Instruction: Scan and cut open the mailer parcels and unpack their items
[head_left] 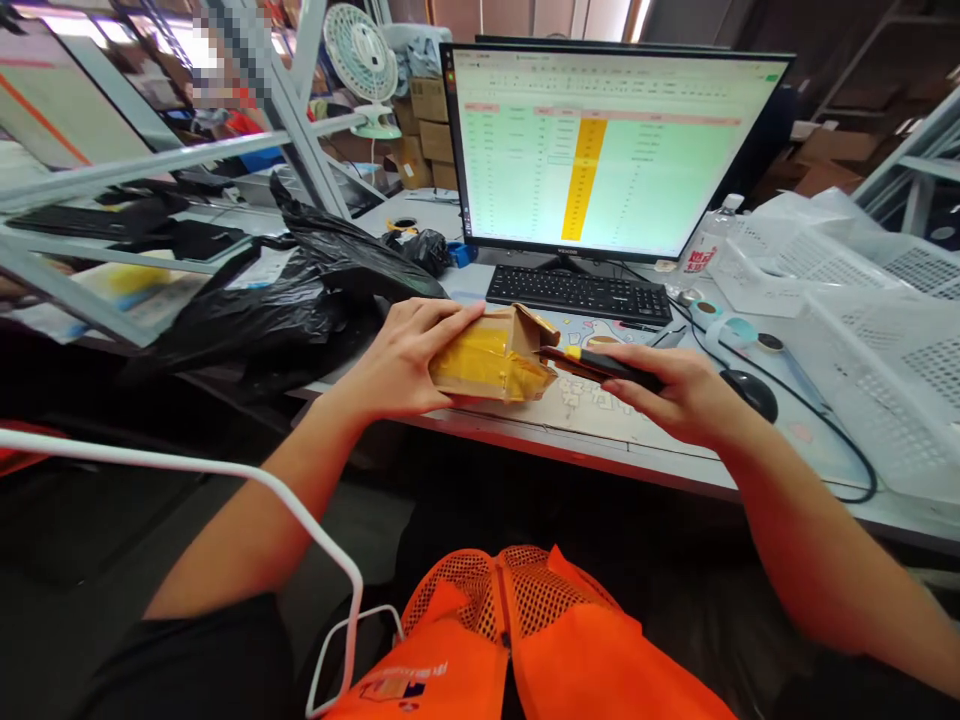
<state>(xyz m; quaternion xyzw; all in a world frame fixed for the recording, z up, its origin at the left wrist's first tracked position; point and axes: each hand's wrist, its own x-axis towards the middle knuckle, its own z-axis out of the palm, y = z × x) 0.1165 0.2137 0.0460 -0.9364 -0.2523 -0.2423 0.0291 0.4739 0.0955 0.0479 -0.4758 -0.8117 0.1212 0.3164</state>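
A small cardboard box, wrapped in yellow tape, rests at the front edge of the desk. My left hand grips its left end, thumb and fingers around the side. The box's right end is torn open, with a raised flap. In my right hand is a black utility knife with a yellow part near its front. The knife's front end meets the open end of the box, along with a brown strip that looks like a cardboard flap. How deep the blade reaches is hidden.
Behind the box stand a keyboard and a monitor. Black plastic bags lie to the left. At right are a mouse with its cable, a plastic bottle and white baskets. A white curved tube crosses at lower left.
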